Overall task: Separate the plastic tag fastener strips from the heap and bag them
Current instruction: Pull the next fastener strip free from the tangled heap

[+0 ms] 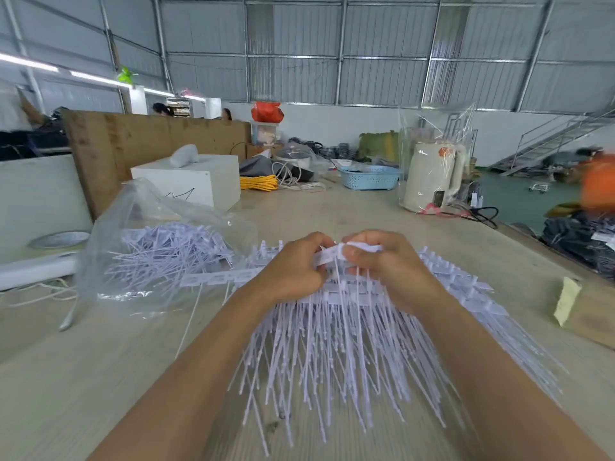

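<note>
Left hand (301, 261) and right hand (376, 257) both pinch one white tag fastener strip (336, 256) above the heap (332, 327), apparently pulling it free. Next it likely goes left into the open clear plastic bag (149, 241) holding loose fasteners.

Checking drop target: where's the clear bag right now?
Head view, left side: the clear bag lies on the table, left of the left hand, beside the heap.
</note>
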`<action>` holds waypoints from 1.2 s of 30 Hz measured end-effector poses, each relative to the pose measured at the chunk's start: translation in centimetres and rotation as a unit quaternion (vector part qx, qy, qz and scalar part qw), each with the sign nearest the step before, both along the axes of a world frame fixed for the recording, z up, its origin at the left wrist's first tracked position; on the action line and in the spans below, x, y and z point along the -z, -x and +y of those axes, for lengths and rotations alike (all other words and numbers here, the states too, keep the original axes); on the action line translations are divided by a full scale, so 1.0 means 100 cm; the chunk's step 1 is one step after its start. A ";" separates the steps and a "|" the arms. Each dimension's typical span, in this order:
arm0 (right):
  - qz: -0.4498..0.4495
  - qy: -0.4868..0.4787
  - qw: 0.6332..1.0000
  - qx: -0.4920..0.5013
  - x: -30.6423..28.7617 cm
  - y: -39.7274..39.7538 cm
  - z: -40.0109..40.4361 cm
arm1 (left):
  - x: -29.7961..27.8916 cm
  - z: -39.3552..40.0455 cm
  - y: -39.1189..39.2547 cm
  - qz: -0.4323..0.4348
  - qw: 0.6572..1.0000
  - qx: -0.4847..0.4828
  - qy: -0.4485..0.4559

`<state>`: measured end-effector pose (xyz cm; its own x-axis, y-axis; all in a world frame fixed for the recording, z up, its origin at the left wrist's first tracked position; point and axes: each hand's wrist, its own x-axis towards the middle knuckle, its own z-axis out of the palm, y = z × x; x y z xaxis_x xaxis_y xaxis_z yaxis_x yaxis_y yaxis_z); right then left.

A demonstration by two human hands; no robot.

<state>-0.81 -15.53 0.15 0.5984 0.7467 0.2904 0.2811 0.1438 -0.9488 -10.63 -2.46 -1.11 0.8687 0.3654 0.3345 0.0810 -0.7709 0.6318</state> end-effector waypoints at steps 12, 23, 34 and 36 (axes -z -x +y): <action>-0.036 0.003 0.995 0.090 0.001 0.010 0.020 | 0.005 -0.009 -0.004 0.038 0.989 -0.037 -0.137; -0.041 0.011 0.997 0.058 0.007 0.000 0.023 | -0.010 0.022 0.011 0.005 0.999 -0.015 -0.031; -0.186 0.115 0.975 0.040 0.007 0.001 0.023 | -0.011 0.022 0.011 0.086 0.978 -0.098 -0.162; -0.213 0.105 0.969 0.067 0.008 0.002 0.024 | -0.012 0.016 0.011 0.065 0.987 -0.092 -0.115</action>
<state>-1.00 -13.14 -0.67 0.5525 0.7403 0.3831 0.6573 -0.1043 -0.7464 -11.70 -0.86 0.12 0.8356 0.4486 0.3170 0.3020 -0.8572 0.4171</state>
